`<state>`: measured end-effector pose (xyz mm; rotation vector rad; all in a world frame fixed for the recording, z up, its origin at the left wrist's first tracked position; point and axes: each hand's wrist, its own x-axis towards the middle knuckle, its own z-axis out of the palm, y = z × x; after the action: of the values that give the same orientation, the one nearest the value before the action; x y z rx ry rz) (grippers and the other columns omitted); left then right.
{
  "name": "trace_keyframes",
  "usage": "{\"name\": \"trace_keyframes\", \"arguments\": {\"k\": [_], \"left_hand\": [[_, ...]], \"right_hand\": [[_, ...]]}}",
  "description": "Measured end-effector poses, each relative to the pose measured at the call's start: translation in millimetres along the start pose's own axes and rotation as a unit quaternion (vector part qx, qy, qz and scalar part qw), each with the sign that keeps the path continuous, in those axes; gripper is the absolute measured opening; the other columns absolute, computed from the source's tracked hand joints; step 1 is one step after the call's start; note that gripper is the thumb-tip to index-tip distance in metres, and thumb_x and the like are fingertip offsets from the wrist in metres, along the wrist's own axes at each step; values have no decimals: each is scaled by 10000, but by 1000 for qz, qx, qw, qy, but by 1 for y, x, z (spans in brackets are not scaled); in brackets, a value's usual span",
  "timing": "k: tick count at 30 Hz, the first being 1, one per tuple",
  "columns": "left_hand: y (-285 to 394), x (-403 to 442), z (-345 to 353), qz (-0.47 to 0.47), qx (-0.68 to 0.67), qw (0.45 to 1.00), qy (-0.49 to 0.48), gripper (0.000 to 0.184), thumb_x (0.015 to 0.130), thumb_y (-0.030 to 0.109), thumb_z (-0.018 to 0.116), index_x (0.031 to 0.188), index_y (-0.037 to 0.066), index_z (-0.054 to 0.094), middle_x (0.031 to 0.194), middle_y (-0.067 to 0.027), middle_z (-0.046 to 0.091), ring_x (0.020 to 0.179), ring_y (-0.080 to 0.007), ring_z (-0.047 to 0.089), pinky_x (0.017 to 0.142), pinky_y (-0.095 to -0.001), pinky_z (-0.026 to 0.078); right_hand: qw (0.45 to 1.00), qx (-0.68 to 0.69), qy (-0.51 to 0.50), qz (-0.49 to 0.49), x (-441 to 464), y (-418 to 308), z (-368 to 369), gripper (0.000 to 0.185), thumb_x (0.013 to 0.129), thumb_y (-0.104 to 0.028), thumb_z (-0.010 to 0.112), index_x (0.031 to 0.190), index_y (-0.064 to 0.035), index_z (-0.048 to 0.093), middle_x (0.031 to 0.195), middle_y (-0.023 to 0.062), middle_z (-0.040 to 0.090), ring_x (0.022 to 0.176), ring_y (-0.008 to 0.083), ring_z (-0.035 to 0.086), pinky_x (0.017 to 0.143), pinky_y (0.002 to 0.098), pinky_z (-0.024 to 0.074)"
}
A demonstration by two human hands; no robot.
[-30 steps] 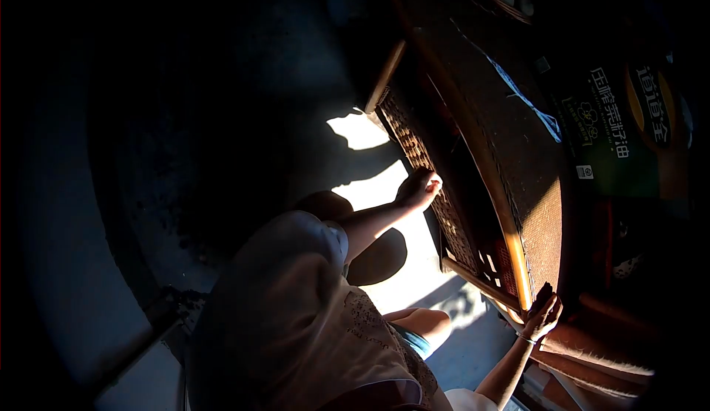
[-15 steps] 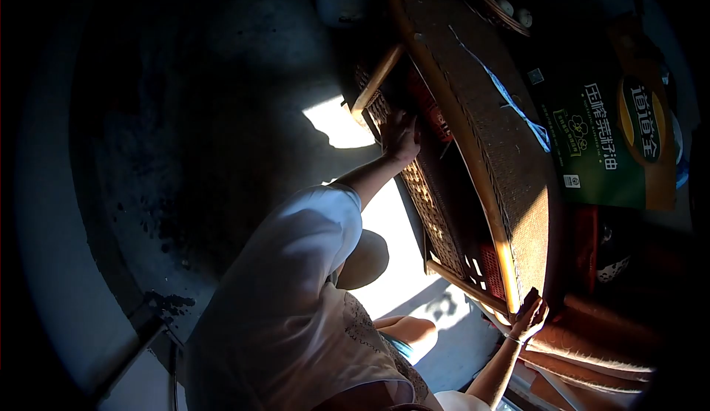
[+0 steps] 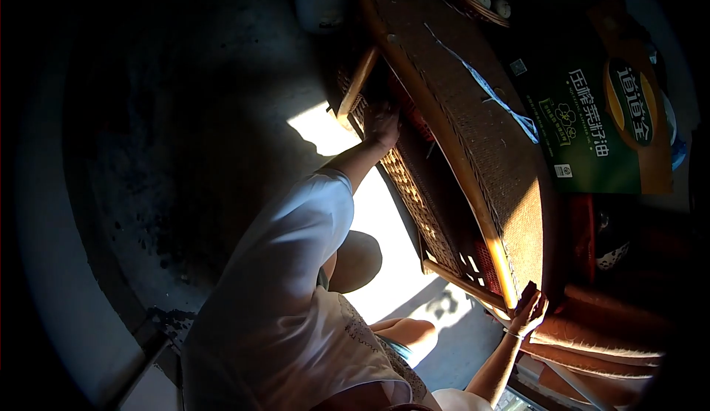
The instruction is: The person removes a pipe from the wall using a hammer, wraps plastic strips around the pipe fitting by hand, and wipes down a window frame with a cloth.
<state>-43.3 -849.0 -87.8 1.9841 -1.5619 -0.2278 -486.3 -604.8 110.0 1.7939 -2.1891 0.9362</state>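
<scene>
A rattan table with a brown woven top and a rounded cane rim stands tilted across the view. Below the top is a wicker lower shelf with red plastic items inside. My left hand grips the upper edge of the wicker side. Shadow hides some of its fingers. At the table's near right corner, my right hand is closed round the end, its fingers partly out of sight behind it. A blue-white strip of cord lies on the tabletop.
A green bag with Chinese lettering stands beyond the table. Round pale objects sit in a basket at the top. A blue bucket stands at the upper left. Brown leather-like cushions lie at the lower right.
The table and bag have shifted a little leftward in view. My left hand has moved with the table edge, still gripping it. My right hand stays at the corner.
</scene>
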Motion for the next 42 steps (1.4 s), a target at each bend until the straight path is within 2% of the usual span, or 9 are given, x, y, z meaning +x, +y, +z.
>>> {"name": "trace_keyframes", "arguments": {"k": [6,8,11,19,24,30,33,38,42], "left_hand": [[31,-28,-6,0,-36,999,6,843,619,443,662,1283,107,266,1230,-149,325,1122,-320,307,927,-476,245],[43,-33,12,-13,-89,993,76,1003,585,554,638,1322,87,143,1318,-161,200,1197,-344,192,956,-515,161],[54,-20,18,-30,-65,996,58,853,648,567,560,1308,131,241,1317,-166,227,1219,-361,165,962,-546,131],[39,-2,2,50,-128,990,44,682,704,523,517,1251,141,376,1313,-145,282,1213,-345,213,969,-533,146],[32,-67,-31,87,-118,989,-10,845,690,415,648,1321,78,199,1303,-225,256,1226,-360,204,991,-462,193],[79,-130,-133,254,-342,825,-372,273,745,127,633,987,18,571,907,-108,607,839,-210,593,728,-297,468],[146,-57,-202,385,-392,817,-178,113,789,82,572,874,12,593,810,-95,611,749,-180,600,637,-266,478],[174,59,-151,316,-67,946,-30,201,777,106,544,962,30,561,1031,-112,525,956,-268,501,798,-360,422],[170,68,-142,239,134,957,-94,348,757,218,575,1055,49,517,1116,-93,474,1073,-299,402,896,-443,317]], "right_hand": [[999,47,0,11,-1,13,2,213,856,-177,469,883,19,547,861,132,562,790,243,544,740,313,426],[990,-60,19,-126,-2,15,5,202,855,-166,469,878,18,550,854,136,559,788,251,543,739,314,428],[999,33,10,12,-1,16,4,194,852,-150,480,871,30,548,848,125,559,779,226,540,731,299,426],[1000,23,11,2,-2,-2,2,200,861,-178,492,890,13,545,842,75,559,777,153,530,705,257,424],[995,62,41,61,-3,-8,4,179,837,-162,502,817,-1,579,838,69,587,758,173,552,727,271,429],[998,18,63,13,2,-22,3,156,826,-120,501,802,21,562,814,93,560,744,182,529,680,277,422],[997,62,51,14,1,-26,0,132,812,-98,506,787,21,557,797,102,551,742,193,524,651,269,418],[998,5,67,10,0,-22,0,92,777,-94,536,763,-11,572,805,95,574,742,228,533,699,308,400],[998,-23,59,-9,1,-22,-3,109,796,-94,512,781,0,565,801,94,568,745,220,536,690,294,410]]}}
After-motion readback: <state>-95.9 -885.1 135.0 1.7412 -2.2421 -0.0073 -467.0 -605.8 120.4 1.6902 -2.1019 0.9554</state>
